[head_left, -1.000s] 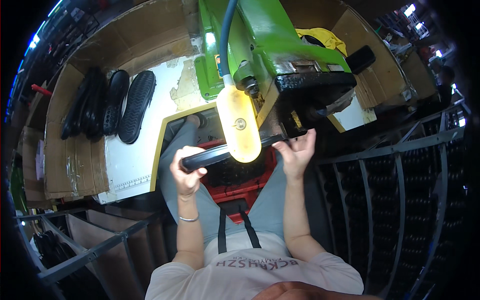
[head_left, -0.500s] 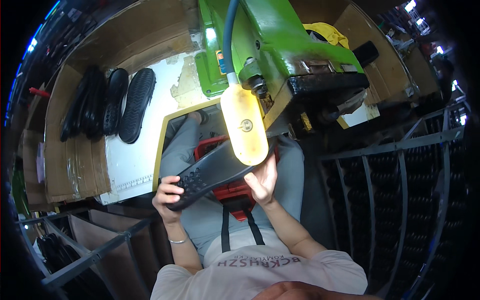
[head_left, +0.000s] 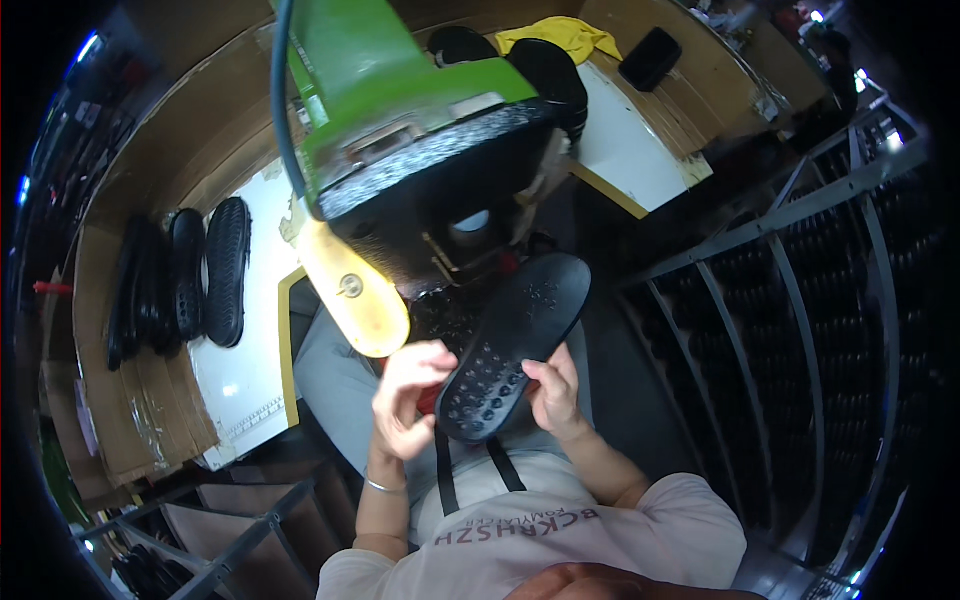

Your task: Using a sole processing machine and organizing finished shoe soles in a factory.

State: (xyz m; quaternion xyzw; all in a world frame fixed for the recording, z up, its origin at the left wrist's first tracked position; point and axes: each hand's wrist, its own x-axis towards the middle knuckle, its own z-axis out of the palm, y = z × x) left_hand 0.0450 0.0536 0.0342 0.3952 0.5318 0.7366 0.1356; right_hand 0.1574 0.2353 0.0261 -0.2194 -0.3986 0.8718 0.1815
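A black shoe sole with a studded lower end lies slantwise over my lap, its smooth end pointing up and right. My right hand grips its right edge, the thumb on the upper face and the other fingers hidden beneath. On the other side, my left hand is beside the sole's left edge with thumb and fingers apart, nothing seen between them. Just above that hand hangs a yellow elongated lamp-like piece on a grey-blue hose. The green machine head stands above the sole, its dark underside facing me.
Several black soles stand on the white table at left, inside a cardboard surround. At the back right are a yellow cloth and more black pieces. A metal rack of dark items stands at right.
The sole has swung so its studded end, formerly at my left hand, points down towards my waist. My left hand has let go. The view has turned, shifting the machine leftward in the picture.
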